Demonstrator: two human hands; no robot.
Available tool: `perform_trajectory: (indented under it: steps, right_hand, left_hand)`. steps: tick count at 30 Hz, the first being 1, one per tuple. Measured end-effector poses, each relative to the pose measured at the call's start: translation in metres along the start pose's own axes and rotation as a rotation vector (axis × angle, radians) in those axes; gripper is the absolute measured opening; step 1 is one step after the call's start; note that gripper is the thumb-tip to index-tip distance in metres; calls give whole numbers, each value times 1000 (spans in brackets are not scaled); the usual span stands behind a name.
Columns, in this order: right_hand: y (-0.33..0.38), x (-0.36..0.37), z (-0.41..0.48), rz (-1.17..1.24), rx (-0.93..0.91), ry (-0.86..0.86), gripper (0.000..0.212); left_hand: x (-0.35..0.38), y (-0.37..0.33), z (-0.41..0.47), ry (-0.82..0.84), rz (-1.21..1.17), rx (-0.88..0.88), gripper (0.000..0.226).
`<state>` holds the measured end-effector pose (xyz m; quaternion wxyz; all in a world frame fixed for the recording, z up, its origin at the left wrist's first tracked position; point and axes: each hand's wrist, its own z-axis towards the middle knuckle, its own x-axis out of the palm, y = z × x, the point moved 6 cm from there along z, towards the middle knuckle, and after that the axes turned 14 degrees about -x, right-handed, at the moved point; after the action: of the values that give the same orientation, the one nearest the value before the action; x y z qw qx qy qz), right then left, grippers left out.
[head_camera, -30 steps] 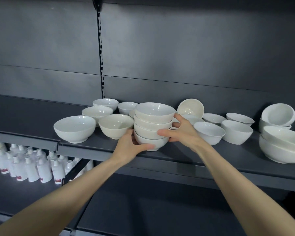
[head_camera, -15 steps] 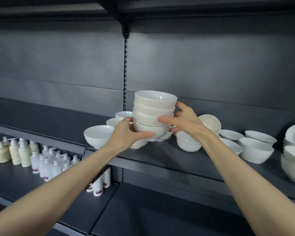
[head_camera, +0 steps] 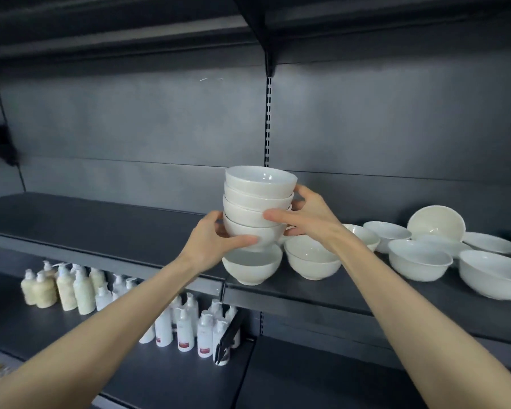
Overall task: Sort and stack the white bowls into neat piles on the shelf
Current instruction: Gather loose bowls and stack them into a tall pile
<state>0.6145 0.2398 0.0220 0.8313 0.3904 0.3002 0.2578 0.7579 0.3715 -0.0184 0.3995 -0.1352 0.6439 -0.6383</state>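
A stack of four nested white bowls (head_camera: 258,208) is held upright over a single bowl (head_camera: 252,265) on the shelf (head_camera: 101,225). It is clasped from opposite sides by the left grip (head_camera: 216,246) and the right grip (head_camera: 307,216), fingers curled round it.

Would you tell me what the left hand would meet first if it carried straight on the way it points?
The left hand grips the stack, so that comes first; beyond it, probably the back panel, though depth is unclear.
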Motion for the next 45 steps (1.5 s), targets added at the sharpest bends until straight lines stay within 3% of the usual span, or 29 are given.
perform_trajectory:
  steps: [5,12,18,29,45]
  right_hand:
    - [-9,18,-4,-28,54,-79,66]
    - [-20,25,-20,-33,123,-134,68]
    - [-22,33,-18,-82,83,-135,62]
    - [-28,39,-20,-109,95,-143,61]
    - [-36,39,-21,-104,121,-161,67]
  left_hand:
    - [-5,22,16,114,-12,-4,78]
    - [7,46,25,226,-39,-21,91]
    - [12,55,26,259,-79,-36,67]
    - [11,63,34,269,-68,-35,62]
    - [9,67,35,311,-27,-25,89]
